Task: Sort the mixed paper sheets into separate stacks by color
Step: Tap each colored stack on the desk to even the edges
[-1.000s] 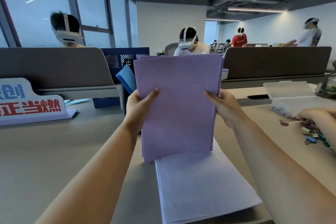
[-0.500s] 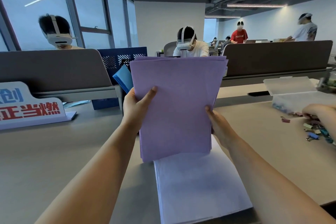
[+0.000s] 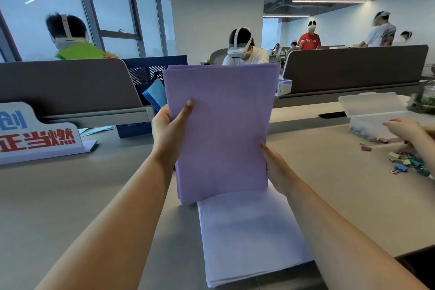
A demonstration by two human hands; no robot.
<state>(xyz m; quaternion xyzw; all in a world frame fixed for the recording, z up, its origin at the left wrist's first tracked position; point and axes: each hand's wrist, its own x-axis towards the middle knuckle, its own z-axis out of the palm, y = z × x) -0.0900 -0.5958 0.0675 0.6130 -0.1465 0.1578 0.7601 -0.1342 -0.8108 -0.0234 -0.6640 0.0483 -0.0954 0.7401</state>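
I hold a stack of purple sheets (image 3: 221,129) upright in front of me, its lower edge resting on the grey desk (image 3: 58,195). My left hand (image 3: 168,129) grips the stack's left edge with the thumb across the front. My right hand (image 3: 275,167) holds the lower right edge, fingers behind the paper. A pale lavender-white stack (image 3: 249,238) lies flat on the desk below the purple one. A blue stack (image 3: 156,96) leans upright behind the purple sheets at the left.
A sign with red and blue characters (image 3: 37,134) stands at the left. Another person's hand (image 3: 404,127) reaches over scattered binder clips (image 3: 404,162) and a clear plastic box (image 3: 374,113) at the right. Grey dividers (image 3: 66,87) line the desk's far edge.
My right hand slid down the right edge of the purple stack from near its middle to its lower part. The stack stayed upright in my left hand.
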